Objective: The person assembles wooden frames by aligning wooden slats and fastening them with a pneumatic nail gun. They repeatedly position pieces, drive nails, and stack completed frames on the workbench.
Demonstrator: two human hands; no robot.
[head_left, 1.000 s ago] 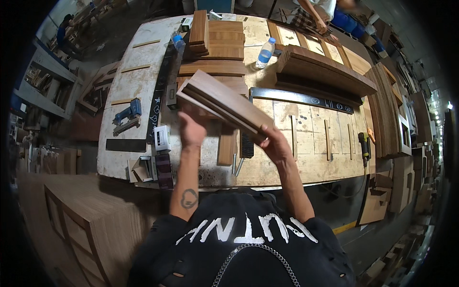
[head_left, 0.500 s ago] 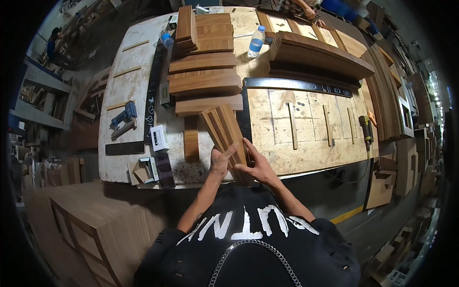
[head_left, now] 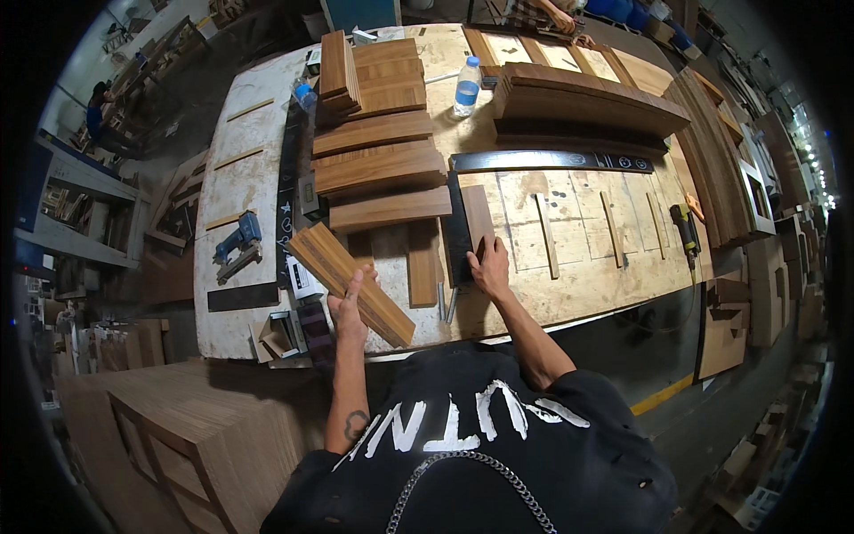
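My left hand (head_left: 349,311) grips a small bundle of narrow wooden boards (head_left: 325,256), tilted across the near left of the bench. Its thumb lies over the boards' edges. My right hand (head_left: 489,267) is closed on the lower end of a single wooden board (head_left: 478,209), which lies lengthwise beside a black metal strip (head_left: 457,222). Between my hands, another narrow board (head_left: 422,267) extends out from under stacked wooden boards (head_left: 382,171). Two thin metal rods (head_left: 447,303) are near its lower end.
A blue nail gun (head_left: 237,245) and small boxes (head_left: 302,280) are at the left. A water bottle (head_left: 466,87) stands beyond the strips, near a long stack of dark panels (head_left: 587,102). Thin wooden slats (head_left: 546,236) and a yellow-green air tool (head_left: 685,231) are at right. A person's hand (head_left: 583,40) shows far off.
The bundle both hands held has been split. My left hand has moved left with several boards, while my right hand has carried one board right and forward onto the bench.
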